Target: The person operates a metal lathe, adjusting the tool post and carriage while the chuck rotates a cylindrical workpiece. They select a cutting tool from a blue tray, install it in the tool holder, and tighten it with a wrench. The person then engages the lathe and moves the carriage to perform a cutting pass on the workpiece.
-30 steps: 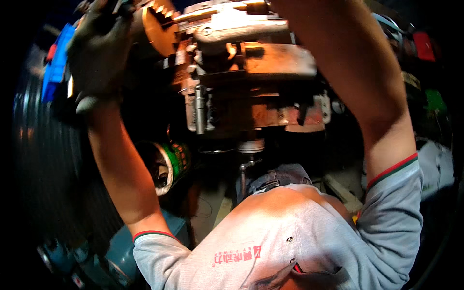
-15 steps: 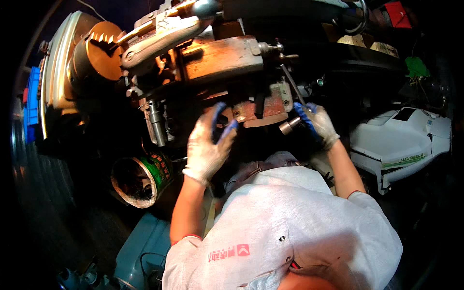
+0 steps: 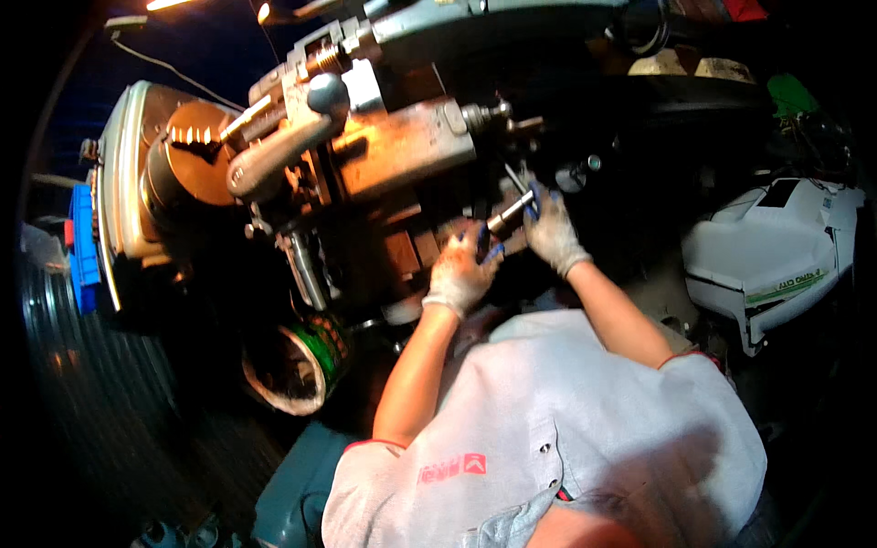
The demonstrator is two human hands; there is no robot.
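Note:
My right hand (image 3: 554, 232), in a white glove with blue fingertips, is closed around a steel socket wrench (image 3: 510, 212). The wrench's cylindrical end points down-left toward my left hand, and a thin bar sticks up beyond my fingers. My left hand (image 3: 459, 276), gloved alike, is beside that end, with thumb and fingers apart; whether the fingertips touch the wrench is unclear. Both hands are in front of a lathe carriage (image 3: 402, 146). A lever with a round knob (image 3: 326, 93) slants across it, left of the hands.
The round chuck (image 3: 187, 169) is at the left, beside a blue crate (image 3: 84, 247). A tool post handle (image 3: 306, 272) hangs below the carriage. Lower left stands a dirty green bucket (image 3: 336, 345). A white moulded panel (image 3: 767, 251) lies at the right, a teal box (image 3: 297, 489) at bottom left.
My hands have drawn closer together, the left moving right and the right moving left. The wrench has swung so its end points toward my left hand. The view has shifted slightly.

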